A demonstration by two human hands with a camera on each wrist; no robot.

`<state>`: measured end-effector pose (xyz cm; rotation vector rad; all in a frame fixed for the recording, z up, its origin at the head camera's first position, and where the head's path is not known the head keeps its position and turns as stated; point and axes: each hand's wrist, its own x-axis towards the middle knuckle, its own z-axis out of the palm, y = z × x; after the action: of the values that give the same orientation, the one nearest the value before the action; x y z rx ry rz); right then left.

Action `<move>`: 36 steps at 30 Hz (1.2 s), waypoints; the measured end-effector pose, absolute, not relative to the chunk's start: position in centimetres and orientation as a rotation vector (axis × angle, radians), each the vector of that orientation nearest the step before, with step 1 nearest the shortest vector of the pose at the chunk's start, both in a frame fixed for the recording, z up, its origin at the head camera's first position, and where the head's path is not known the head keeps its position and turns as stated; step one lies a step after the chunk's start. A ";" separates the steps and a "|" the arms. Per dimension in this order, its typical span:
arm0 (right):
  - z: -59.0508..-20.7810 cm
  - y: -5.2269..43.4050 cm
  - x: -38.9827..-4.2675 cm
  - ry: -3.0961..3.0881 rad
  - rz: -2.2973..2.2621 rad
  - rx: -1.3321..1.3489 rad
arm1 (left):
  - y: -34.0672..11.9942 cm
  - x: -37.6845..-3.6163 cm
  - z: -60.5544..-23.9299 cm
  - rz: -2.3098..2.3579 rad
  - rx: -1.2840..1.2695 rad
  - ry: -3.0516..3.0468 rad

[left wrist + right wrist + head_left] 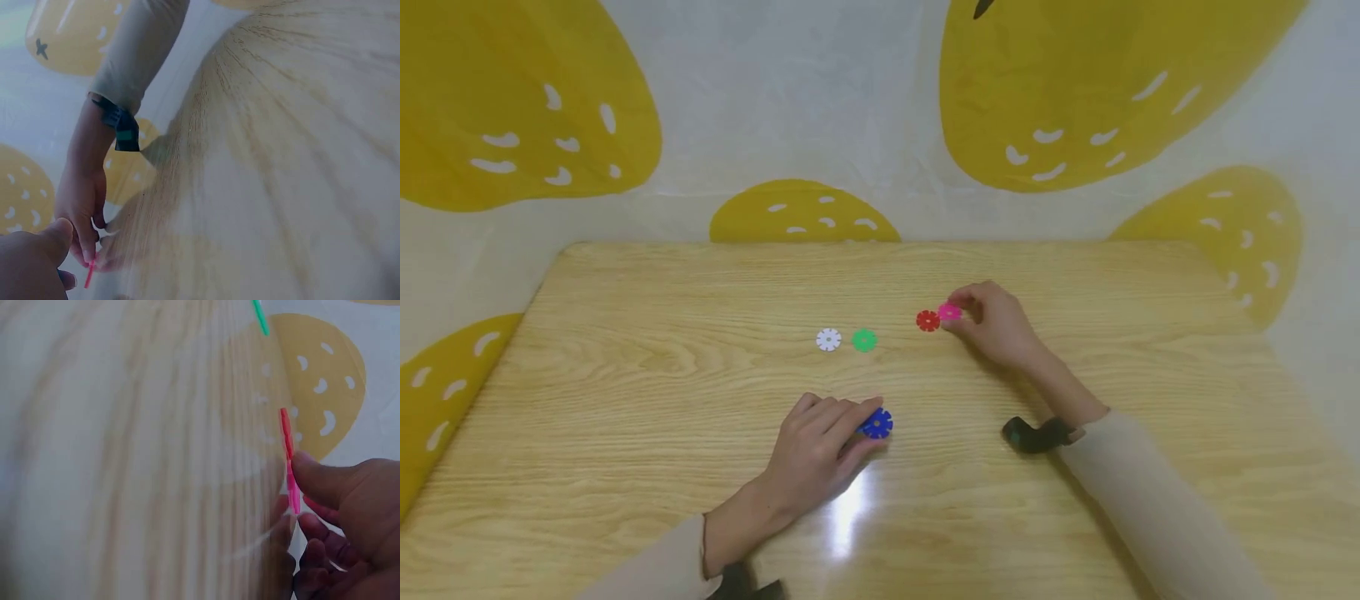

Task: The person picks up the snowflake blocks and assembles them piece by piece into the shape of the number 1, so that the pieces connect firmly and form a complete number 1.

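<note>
Hands work small notched plastic discs on a wooden table (625,350). Right hand (996,323), at about 2 o'clock from table centre, pinches a pink disc (950,312) between thumb and fingertips; the pink disc touches a red disc (928,321) lying just beside it at 9 o'clock. Right wrist view shows the pink disc (292,487) edge-on, meeting the red disc (285,432) edge to edge, thumb pressed on it. Whether the notches are actually engaged cannot be told.

Left hand (820,450), near the 6 o'clock side, rests curled fingertips on a blue disc (877,424), pinning or pinching it against the table; exact grip is partly hidden by the fingers. White disc (828,339) and green disc (864,340) lie flat side by side at centre, apart from both hands.

Risks, as a judgement: the red disc is loose, so a push from the pink one could slide it away instead of joining. Thin discs on a smooth glossy top may slip out of a fingertip pinch. Blue disc could skid from under the left fingers if pressed off-centre. A sweeping sleeve might knock the white and green ones.
</note>
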<state>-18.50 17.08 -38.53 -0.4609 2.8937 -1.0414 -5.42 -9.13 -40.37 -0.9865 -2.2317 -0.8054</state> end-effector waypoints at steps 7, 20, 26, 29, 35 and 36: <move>-38.5 16.7 -19.0 2.897 -0.945 -0.429 | -9.1 -5.4 -40.2 -0.805 -0.985 -2.234; -38.5 16.7 -18.7 2.876 -1.070 -0.448 | -9.1 -5.4 -40.2 -0.799 -0.984 -2.237; -39.1 17.2 -18.9 2.862 -1.154 -0.504 | -9.0 -5.4 -40.2 -0.796 -0.982 -2.232; -39.3 17.5 -19.1 2.847 -1.165 -0.533 | -9.0 -5.4 -40.2 -0.798 -0.980 -2.227; -39.1 18.1 -19.2 2.781 -1.197 -0.549 | -9.1 -5.4 -40.3 -0.801 -0.987 -2.219; -39.0 18.1 -19.1 2.761 -1.219 -0.543 | -9.1 -5.4 -40.3 -0.800 -0.989 -2.220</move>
<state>-19.12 18.14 -38.96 -0.5435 2.7613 -1.2191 -5.37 -9.10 -40.27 -0.9888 -2.2196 -0.8003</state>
